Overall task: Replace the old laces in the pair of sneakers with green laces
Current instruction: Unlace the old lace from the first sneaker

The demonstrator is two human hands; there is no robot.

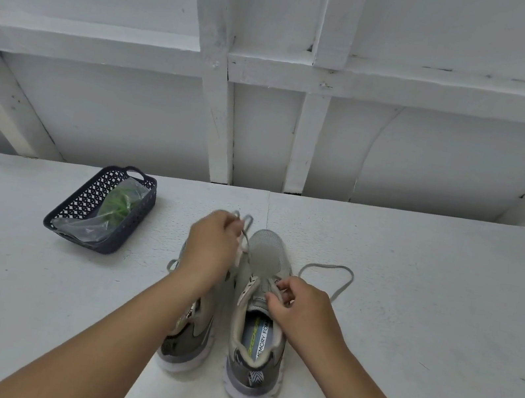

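Head view: both hands (299, 304) on right sneaker's (260, 316) gray lace (328, 276).

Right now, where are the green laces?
In the head view, the green laces lie bagged inside the dark basket, left of the sneakers.

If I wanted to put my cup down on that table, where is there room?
The widest bare patch of the white table lies right of the right sneaker, past its loose grey lace. Another lies in front of the dark basket, left of the left sneaker. The middle is crowded: both hands work the laces there.
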